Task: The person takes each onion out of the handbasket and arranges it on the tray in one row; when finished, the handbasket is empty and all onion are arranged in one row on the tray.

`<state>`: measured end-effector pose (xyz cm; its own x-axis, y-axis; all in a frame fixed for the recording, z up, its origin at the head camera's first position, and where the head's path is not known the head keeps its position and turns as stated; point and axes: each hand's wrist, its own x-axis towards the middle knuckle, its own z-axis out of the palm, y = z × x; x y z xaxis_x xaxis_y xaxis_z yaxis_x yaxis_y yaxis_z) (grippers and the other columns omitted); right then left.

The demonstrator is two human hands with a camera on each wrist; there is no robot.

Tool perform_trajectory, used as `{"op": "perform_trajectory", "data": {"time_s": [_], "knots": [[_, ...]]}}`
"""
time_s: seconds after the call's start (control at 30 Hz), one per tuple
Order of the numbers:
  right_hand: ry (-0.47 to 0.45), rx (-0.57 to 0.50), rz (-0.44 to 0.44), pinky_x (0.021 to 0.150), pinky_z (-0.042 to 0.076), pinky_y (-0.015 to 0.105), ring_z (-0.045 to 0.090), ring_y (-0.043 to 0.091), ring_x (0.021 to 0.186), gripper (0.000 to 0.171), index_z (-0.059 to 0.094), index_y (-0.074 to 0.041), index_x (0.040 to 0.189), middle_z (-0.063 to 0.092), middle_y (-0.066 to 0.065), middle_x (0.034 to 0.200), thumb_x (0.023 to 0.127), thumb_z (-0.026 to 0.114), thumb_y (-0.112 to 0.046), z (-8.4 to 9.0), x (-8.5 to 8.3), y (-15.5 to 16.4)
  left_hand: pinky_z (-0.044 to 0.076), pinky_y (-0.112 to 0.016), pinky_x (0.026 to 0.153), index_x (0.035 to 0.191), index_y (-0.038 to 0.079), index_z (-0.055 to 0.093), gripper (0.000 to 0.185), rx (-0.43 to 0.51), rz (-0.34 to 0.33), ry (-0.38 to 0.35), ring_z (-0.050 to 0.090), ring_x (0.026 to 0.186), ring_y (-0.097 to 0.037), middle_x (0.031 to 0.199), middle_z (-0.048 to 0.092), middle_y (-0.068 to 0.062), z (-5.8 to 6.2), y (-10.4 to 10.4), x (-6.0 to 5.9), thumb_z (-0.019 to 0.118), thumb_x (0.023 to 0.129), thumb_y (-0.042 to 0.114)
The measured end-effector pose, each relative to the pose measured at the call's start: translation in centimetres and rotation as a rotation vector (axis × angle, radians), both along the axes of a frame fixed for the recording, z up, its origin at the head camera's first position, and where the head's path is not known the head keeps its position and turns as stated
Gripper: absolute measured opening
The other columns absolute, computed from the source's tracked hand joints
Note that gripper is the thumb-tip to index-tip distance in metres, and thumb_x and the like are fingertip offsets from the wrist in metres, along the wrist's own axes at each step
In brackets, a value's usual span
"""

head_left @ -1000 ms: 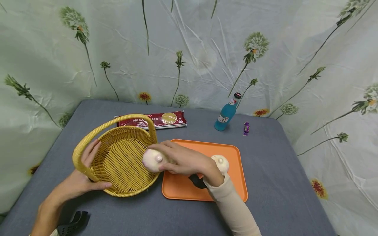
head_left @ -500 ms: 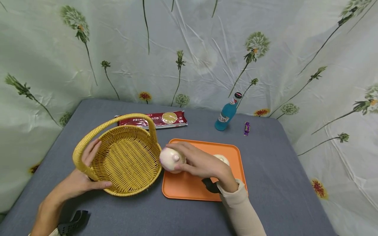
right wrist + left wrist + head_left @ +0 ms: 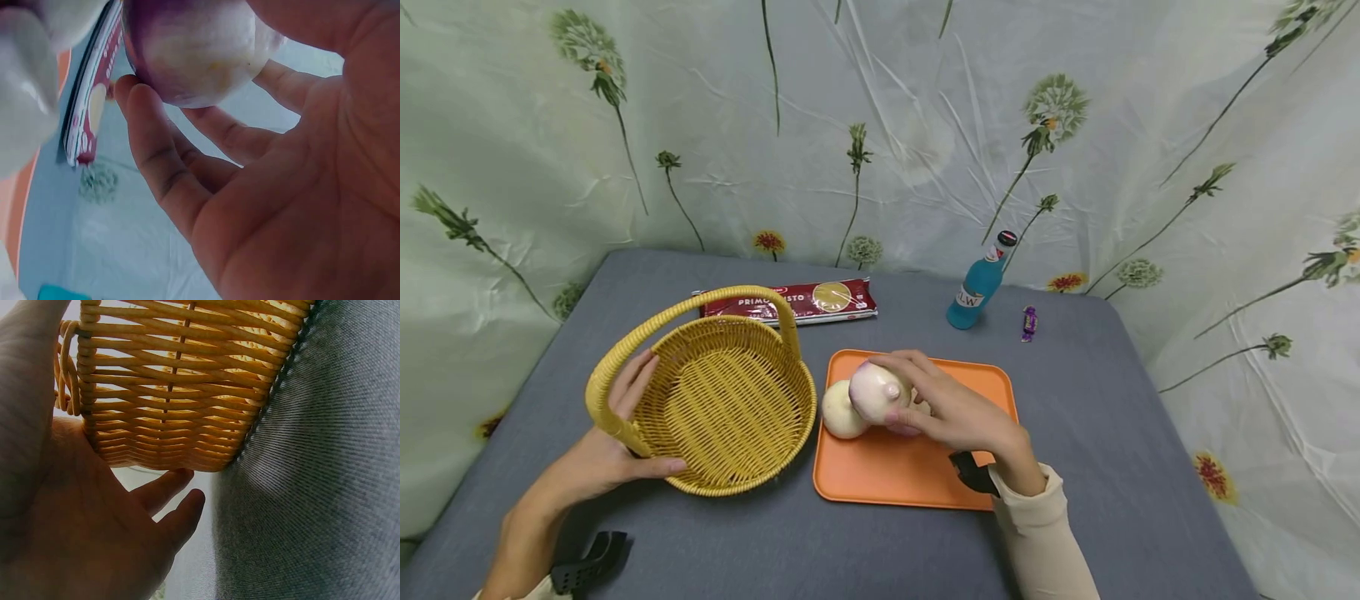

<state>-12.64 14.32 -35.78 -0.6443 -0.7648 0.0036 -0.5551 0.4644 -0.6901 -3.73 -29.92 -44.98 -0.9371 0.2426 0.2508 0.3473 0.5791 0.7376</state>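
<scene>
Right now, room: flowered pale-green cloth (image 3: 880, 125) hangs behind and beside the desk.
Desk (image 3: 1112, 433): grey fabric top.
Left hand (image 3: 597, 454): fingers wrapped round the wicker basket (image 3: 722, 400) rim, near left.
Right hand (image 3: 955, 412): grips a pale onion (image 3: 874, 392) over the orange tray (image 3: 910, 475).
Far edge: pasta packet (image 3: 808, 300), blue bottle (image 3: 977, 287).

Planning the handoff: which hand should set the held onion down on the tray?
Right. The right hand already grips the onion above the orange tray; the left hand holds the basket.
</scene>
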Motion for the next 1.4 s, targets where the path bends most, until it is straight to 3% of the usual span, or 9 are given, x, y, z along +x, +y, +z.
{"op": "perform_trajectory", "data": {"time_s": [0.33, 0.53, 1.07, 1.4], "knots": [[0.024, -0.005, -0.079, 0.096, 0.046, 0.052, 0.047, 0.021, 0.125, 0.063, 0.033, -0.022, 0.156, 0.037, 0.006, 0.154, 0.101, 0.062, -0.026, 0.2, -0.3, 3.4, 0.002, -0.007, 0.106, 0.162, 0.008, 0.004, 0.145, 0.009, -0.017, 0.034, -0.008, 0.15, -0.006, 0.166, -0.004, -0.015, -0.3, -0.2, -0.1, 0.097, 0.052, 0.011], [0.032, 0.01, -0.111, 0.097, 0.046, 0.049, 0.046, 0.02, 0.127, 0.064, 0.034, -0.023, 0.156, 0.038, 0.004, 0.153, 0.1, 0.063, -0.029, -0.4, -0.1, 4.5, 0.003, -0.006, 0.106, 0.161, 0.006, 0.003, 0.145, 0.014, -0.026, 0.04, -0.008, 0.15, -0.005, 0.164, -0.003, -0.021, -0.2, -0.1, -0.2, 0.098, 0.052, 0.011], [0.086, 0.015, -0.167, 0.096, 0.048, 0.048, 0.047, 0.021, 0.124, 0.065, 0.033, -0.017, 0.156, 0.041, 0.008, 0.151, 0.099, 0.064, -0.024, -1.2, 0.1, 6.3, 0.003, -0.006, 0.105, 0.162, 0.008, 0.003, 0.143, 0.023, -0.019, 0.009, -0.009, 0.15, -0.005, 0.165, -0.004, -0.02, -0.3, -0.1, 0.0, 0.097, 0.054, 0.012], [0.129, 0.023, -0.191, 0.092, 0.051, 0.046, 0.052, 0.02, 0.118, 0.066, 0.034, -0.014, 0.156, 0.044, 0.01, 0.148, 0.098, 0.066, -0.021, -0.8, -0.2, 7.7, 0.0, -0.009, 0.107, 0.162, 0.008, 0.003, 0.144, 0.008, -0.021, 0.032, -0.008, 0.15, -0.005, 0.165, -0.003, -0.021, -0.3, -0.3, 0.0, 0.097, 0.053, 0.013]]}}
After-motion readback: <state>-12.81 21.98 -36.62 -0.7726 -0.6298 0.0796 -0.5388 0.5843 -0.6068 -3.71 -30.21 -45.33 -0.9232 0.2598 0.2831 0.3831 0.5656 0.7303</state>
